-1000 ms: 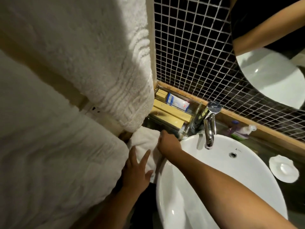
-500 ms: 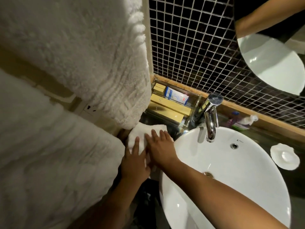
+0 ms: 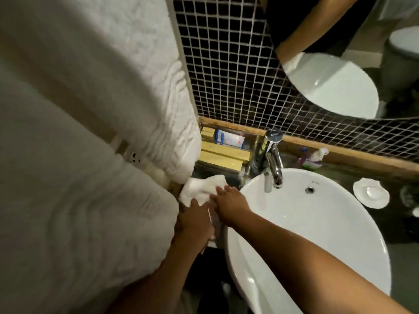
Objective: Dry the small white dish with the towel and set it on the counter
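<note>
Both hands had drawn a little closer together on the towel [image 3: 199, 189] since half a second earlier, while the dish [image 3: 371, 193] had stayed where it was. That small white dish sat on the dark counter [image 3: 401, 250] just right of the basin [image 3: 317, 234], well apart from either hand. Left of the basin, the towel lay crumpled on the counter's edge. The right hand [image 3: 231, 203] lay flat on it with fingers stretched out and loose, gripping nothing. The left hand [image 3: 196, 223] rested beside it, palm down on the cloth; whether its fingers had closed on a fold could not be told. Behind the basin stood a chrome tap [image 3: 273, 157], its spout over the bowl. Behind and left of the basin sat a clear tray [image 3: 254, 141] holding yellow boxes [image 3: 223, 156] and a blue-and-white packet [image 3: 230, 139]. Large white towels [image 3: 90, 109] hung far left of the basin, and a mirror [image 3: 340, 64] hung on the tiled wall [image 3: 226, 64] above it.
</note>
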`<state>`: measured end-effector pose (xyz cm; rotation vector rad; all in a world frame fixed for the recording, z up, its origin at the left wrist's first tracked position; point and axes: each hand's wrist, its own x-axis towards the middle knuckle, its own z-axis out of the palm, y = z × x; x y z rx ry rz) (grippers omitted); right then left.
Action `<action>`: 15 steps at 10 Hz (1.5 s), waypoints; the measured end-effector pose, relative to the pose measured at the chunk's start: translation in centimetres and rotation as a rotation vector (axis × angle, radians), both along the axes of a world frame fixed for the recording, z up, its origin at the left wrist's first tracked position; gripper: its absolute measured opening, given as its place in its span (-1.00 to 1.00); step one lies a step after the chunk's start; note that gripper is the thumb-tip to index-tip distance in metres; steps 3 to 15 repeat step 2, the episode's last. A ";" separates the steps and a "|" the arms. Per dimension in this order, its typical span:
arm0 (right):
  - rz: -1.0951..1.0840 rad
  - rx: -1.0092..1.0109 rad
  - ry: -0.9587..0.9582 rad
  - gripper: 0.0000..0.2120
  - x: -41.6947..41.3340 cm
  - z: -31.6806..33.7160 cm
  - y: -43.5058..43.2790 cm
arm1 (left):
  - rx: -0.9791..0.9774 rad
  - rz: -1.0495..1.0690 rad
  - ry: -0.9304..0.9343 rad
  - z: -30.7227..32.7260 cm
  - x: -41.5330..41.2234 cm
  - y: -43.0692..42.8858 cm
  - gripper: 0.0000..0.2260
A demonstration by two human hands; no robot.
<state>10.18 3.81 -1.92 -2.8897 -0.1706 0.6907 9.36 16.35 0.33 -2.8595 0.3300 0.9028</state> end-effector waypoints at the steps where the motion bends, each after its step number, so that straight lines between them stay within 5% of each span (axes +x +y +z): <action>1: -0.122 0.048 -0.108 -0.79 -1.4 5.8 -3.1 | -0.201 -0.071 -0.243 3.9 0.5 -2.7 -0.71; 2: -0.255 0.014 -0.152 -0.68 -3.4 10.9 -6.8 | -0.328 -0.125 -0.285 7.8 -0.5 -6.0 -0.64; 15: -0.255 0.014 -0.152 -0.68 -3.4 10.9 -6.8 | -0.328 -0.125 -0.285 7.8 -0.5 -6.0 -0.64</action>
